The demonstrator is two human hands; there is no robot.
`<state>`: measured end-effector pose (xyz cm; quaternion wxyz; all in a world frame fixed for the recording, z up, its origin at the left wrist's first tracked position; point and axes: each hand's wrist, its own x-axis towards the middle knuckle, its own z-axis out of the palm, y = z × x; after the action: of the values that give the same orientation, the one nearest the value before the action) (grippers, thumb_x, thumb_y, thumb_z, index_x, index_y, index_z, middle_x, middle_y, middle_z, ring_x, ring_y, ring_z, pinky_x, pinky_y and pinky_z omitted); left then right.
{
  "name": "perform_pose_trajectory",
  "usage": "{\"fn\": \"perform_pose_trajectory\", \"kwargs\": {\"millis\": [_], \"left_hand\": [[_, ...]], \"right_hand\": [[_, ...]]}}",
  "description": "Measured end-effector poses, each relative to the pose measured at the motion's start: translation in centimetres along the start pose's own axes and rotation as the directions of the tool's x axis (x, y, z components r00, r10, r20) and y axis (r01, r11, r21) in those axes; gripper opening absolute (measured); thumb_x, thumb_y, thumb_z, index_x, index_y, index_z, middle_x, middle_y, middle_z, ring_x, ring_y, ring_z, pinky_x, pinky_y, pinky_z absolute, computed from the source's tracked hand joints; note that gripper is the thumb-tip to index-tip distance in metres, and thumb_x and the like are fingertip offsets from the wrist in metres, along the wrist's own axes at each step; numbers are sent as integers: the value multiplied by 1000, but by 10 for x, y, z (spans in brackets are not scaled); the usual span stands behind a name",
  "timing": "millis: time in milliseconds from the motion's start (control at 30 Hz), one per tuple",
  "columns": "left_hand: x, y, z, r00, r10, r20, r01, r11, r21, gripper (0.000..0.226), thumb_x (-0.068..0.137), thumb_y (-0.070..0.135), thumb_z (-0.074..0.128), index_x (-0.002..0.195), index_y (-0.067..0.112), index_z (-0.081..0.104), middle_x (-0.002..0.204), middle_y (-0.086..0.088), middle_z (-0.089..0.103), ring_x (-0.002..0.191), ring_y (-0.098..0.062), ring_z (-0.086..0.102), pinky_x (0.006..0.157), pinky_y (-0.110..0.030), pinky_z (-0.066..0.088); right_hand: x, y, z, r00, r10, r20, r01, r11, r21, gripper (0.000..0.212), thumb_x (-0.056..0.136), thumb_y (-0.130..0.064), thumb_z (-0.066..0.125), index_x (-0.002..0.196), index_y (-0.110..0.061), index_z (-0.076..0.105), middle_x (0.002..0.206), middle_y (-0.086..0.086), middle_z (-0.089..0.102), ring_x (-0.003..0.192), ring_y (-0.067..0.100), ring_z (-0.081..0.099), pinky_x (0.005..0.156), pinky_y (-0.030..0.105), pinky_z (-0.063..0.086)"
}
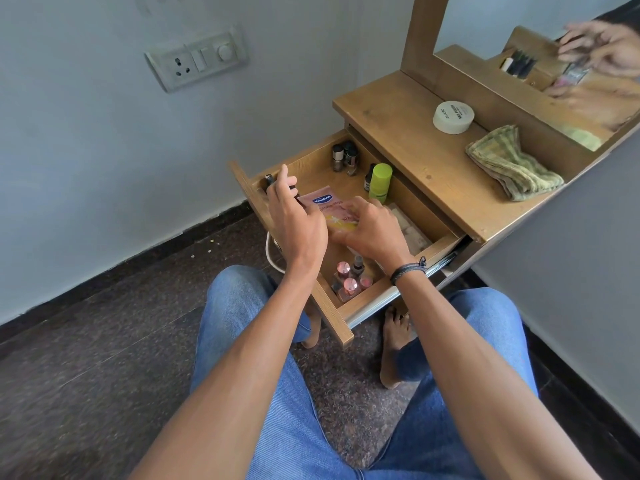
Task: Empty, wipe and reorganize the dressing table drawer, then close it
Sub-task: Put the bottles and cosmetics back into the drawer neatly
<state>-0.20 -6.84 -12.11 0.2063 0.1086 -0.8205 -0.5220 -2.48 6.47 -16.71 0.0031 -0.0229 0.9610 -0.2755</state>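
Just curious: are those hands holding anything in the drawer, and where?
Right hand holds the flat pink Vaseline sachet by its near end. Left hand is at a small black tube; grip unclear.

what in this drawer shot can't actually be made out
Head view, the only one:
1. Pink sachet: its near half lies under the right hand; grip unclear.
2. Dark item: mostly covered by the left hand; what it is and whether it is held, unclear.
3. Mirror: the reflected hands are motion-blurred.
4. White tin: lid print too small to read.
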Motion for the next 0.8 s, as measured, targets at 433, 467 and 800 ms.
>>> {"fn": "perform_pose_trajectory", "kwargs": {"millis": [433, 467, 800], "left_hand": [[0, 0, -2, 1000, -10, 3, 10, 1000, -9, 75, 86, -16, 53, 153, 11, 31, 139, -6, 46, 125, -15, 51, 93, -17, 48], [0, 0, -2, 1000, -12, 2, 12, 1000, -10, 76, 85, -16, 53, 152, 11, 32, 139, -6, 46, 125, -15, 51, 94, -18, 48], [1, -1, -1, 1000, -11, 10, 11, 1000, -13, 78, 83, -16, 54, 153, 11, 32, 139, -6, 46, 122, -12, 52, 92, -18, 47]], "right_hand": [[14, -15, 12, 999, -10, -46, 9, 1000, -18, 57, 82, -49, 75, 129, -22, 59, 124, 8, 58, 115, 32, 51, 89, 42, 51], [17, -16, 13, 999, -16, -45, 15, 1000, -19, 56, 83, -49, 75, 129, -22, 59, 123, 8, 59, 114, 32, 52, 88, 41, 49], [32, -10, 13, 998, -54, 11, 53, 994, 90, 54, 78, -51, 80, 121, -23, 65, 104, -3, 60, 87, 14, 54, 71, 28, 39]]}}
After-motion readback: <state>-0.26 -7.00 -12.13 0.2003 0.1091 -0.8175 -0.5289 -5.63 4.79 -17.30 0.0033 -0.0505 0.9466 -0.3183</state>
